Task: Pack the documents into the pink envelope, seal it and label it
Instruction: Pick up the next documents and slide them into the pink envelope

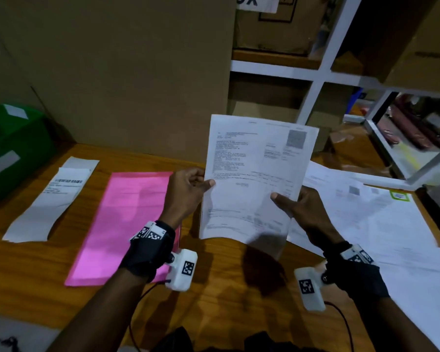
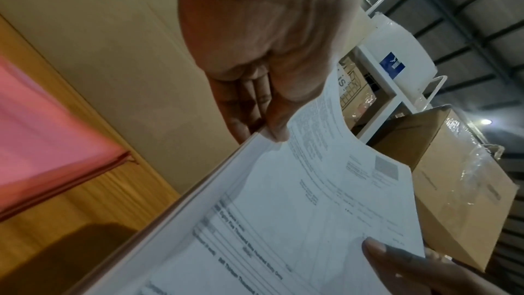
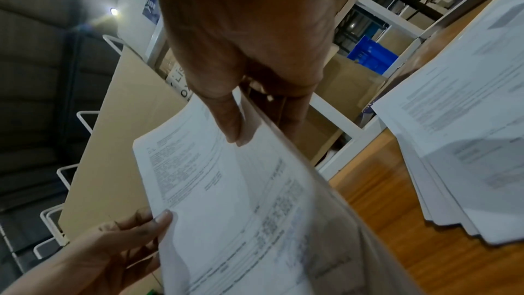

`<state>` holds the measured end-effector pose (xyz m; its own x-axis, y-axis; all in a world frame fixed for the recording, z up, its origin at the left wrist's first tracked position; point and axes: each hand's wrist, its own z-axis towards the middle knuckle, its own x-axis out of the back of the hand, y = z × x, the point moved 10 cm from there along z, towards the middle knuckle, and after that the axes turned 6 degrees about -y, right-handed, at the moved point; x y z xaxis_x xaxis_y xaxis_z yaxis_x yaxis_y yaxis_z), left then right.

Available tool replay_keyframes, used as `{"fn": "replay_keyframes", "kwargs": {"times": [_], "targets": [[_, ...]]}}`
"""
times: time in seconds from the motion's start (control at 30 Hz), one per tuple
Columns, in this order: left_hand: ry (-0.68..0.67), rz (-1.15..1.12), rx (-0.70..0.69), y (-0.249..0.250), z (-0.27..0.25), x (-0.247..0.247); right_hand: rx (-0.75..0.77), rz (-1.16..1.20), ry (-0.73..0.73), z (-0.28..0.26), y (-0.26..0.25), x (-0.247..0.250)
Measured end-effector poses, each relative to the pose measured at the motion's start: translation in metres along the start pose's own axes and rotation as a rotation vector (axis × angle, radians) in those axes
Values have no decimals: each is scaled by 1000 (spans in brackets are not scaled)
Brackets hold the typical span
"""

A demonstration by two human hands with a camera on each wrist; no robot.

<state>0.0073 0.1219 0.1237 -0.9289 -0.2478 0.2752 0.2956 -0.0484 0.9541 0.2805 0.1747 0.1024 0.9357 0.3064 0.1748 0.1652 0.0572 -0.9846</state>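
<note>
Above the middle of the wooden worktop (image 1: 226, 288), both hands hold a thin sheaf of printed documents (image 1: 257, 179) upright and clear of the surface. The left hand (image 1: 188, 191) pinches the sheaf's left edge, thumb on the printed face and fingers curled behind; the left wrist view shows the thumb pressed on the top sheet with several page edges beneath it. The right hand (image 1: 300, 207) grips the right edge lower down in the same way, thumb in front, fingers behind. The top page carries dense small print, a table of rows and a square code near its upper right corner; none of it can be read.

At 9 o'clock from the sheaf, just beside the left wrist, the pink envelope (image 1: 127, 224) lies flat on the worktop. Further out at 9 o'clock lies a long white label strip (image 1: 48, 201) with a barcode and a few blurred lines of text. At 3 o'clock a spread stack of white papers (image 1: 381, 224) covers the worktop's right side, one sheet showing a green square mark.

At 10 o'clock stands a green bin (image 1: 13, 148) with white stickers on its wall; its contents are hidden. At 12 o'clock rises a large cardboard box (image 1: 112, 72), and at 1 o'clock white shelving (image 1: 315, 72) holds more cartons, one with a sign ending "OX".
</note>
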Motion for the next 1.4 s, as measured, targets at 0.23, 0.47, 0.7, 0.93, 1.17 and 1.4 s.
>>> {"fn": "replay_keyframes", "kwargs": {"times": [0.23,0.47,0.7,0.93,1.17,1.4], "targets": [[-7,-5,28,-13,-3,16,9,119,-16,6,10,-8],[-131,848,315,-103,-32,37,-101,190,-40,9,55,-14],[-207,1042,389,-133,-54,29,-222,204,-213,12,82,-33],[-98,899,440,-134,-49,56,-308,217,-403,7,103,-62],[-51,763,478,-127,-58,70,-335,111,-436,2,109,-82],[53,601,421,-116,-58,91,-327,105,-512,8,100,-111]]}}
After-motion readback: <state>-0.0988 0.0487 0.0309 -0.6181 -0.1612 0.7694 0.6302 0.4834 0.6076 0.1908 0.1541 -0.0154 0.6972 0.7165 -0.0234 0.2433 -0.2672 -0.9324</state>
